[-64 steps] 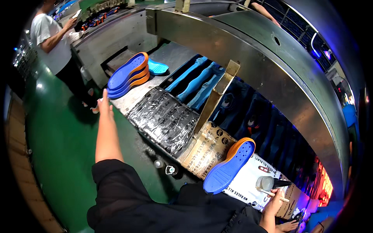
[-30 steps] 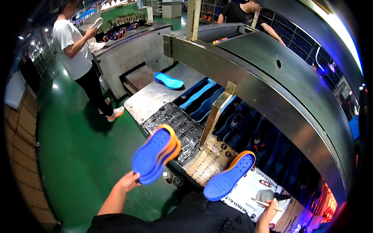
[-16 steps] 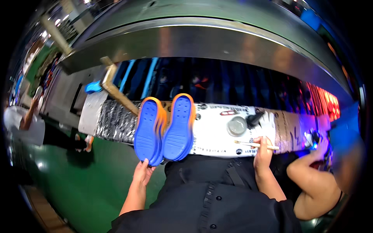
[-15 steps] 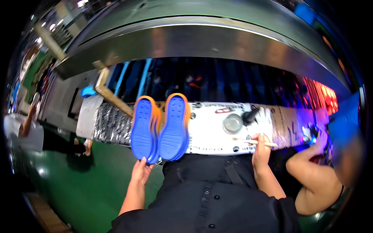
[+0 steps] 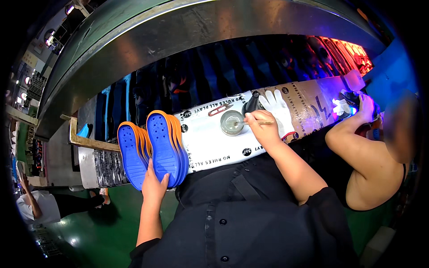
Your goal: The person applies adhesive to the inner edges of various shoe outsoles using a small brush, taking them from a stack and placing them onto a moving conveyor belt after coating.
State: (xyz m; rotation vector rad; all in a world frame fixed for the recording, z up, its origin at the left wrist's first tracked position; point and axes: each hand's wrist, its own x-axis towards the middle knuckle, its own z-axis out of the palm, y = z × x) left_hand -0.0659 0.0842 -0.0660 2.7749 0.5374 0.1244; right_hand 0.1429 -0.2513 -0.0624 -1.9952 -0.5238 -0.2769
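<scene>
Two stacks of blue shoe soles with orange edges stand side by side at the bench's left: a left stack [image 5: 130,154] and a right stack [image 5: 160,138]. My left hand [image 5: 154,184] touches their heel ends, forefinger stretched up between the stacks and thumb apart on the right one. Closed around a thin brush [image 5: 261,122], my right hand [image 5: 267,132] is over the white-covered middle of the bench. The brush's tip is at a round clear jar [image 5: 232,122] of pale liquid; its bristles are hard to make out.
A black object [image 5: 251,103], a white glove [image 5: 278,109] and a red-handled tool [image 5: 220,110] lie round the jar. Dark shoe parts line the conveyor [image 5: 201,73] behind. A wooden bar [image 5: 91,142] juts out at left. A co-worker [image 5: 371,156] sits close at right.
My right hand has moved left and brought the brush to the jar. My left hand has shifted from the left stack's heel to between the stacks, fingers spreading. The view has turned.
</scene>
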